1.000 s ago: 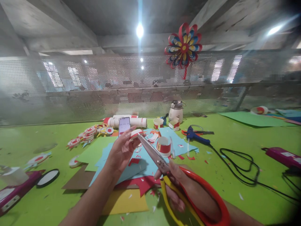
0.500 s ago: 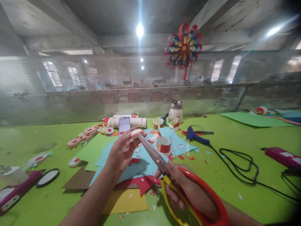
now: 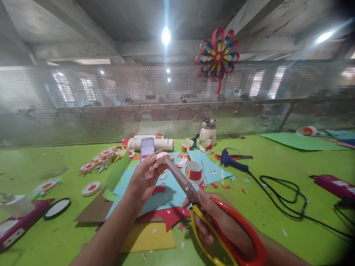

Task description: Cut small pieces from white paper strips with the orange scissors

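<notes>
Between my two hands the cutting goes on. My left hand [image 3: 144, 179] pinches a small paper ring [image 3: 161, 158], white with a red band, held up over the table with thumb and fingers closed on it. My right hand [image 3: 219, 225] is wrapped through the red and yellow handles of the big scissors [image 3: 194, 195]. The blades look almost shut now, with their tip right at the ring. A second ago the blades sat the same way, so the cut has hardly moved. I think I am nibbling at the edge of the ring in tiny snips.

One thing did change. A green paper sheet [image 3: 118, 173] that lay flat beside my left arm now curls up at one side, and a round red and white disc [image 3: 91, 188] near it sits a little more to the right than before.

Under my hands lie a blue paper sheet [image 3: 169, 192], a red one and a yellow one. Another paper ring [image 3: 193, 172] stands on the blue sheet, just past the blades. A phone [image 3: 146, 147] stands behind my left fingers. Off to the right is a blue glue gun [image 3: 231, 159] with its black cable [image 3: 285, 199] running over the green table [image 3: 277, 229]. A stack of red and white discs [image 3: 104, 158] lies to the left. A paper flower [image 3: 217, 57] hangs on the mesh wall.
</notes>
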{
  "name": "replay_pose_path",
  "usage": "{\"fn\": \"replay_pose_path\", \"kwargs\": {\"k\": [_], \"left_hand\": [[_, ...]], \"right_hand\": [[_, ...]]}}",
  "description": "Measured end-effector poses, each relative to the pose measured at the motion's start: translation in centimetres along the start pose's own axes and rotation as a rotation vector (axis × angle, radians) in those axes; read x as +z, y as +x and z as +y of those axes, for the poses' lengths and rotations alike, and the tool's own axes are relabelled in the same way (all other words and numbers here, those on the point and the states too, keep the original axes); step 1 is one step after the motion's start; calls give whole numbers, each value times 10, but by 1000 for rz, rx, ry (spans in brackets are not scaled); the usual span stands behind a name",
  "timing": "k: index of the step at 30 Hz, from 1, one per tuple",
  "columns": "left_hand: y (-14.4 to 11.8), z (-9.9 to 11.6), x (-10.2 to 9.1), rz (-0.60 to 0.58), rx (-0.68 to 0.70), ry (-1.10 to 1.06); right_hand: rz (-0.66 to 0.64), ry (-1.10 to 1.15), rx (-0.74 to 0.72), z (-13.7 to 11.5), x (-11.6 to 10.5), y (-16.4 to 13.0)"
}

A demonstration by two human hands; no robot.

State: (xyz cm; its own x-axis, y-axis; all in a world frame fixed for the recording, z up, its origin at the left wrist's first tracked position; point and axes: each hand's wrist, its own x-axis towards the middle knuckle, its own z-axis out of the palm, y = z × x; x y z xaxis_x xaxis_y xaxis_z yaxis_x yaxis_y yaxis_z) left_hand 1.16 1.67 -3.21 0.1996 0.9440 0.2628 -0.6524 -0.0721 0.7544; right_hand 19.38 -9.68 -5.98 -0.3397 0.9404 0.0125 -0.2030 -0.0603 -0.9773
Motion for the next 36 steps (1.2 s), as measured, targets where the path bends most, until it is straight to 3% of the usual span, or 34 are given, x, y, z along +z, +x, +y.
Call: {"fn": "replay_pose_path", "kwargs": {"k": [7, 13, 21, 27, 36], "left_hand": [[0, 3, 2, 30, -46, -26], [-1, 6, 3, -12, -31, -59], [-4, 10, 5, -52, -21, -29], [-4, 9, 3, -73, -13, 1], [-4, 12, 0, -169, 15, 56]], "right_hand": [[-62, 86, -44, 8, -3, 2], [-168, 286, 44, 10, -5, 0], [-264, 322, 80, 6, -4, -3], [-192, 251, 32, 10, -7, -3], [-26, -147, -98, 8, -14, -5]]}}
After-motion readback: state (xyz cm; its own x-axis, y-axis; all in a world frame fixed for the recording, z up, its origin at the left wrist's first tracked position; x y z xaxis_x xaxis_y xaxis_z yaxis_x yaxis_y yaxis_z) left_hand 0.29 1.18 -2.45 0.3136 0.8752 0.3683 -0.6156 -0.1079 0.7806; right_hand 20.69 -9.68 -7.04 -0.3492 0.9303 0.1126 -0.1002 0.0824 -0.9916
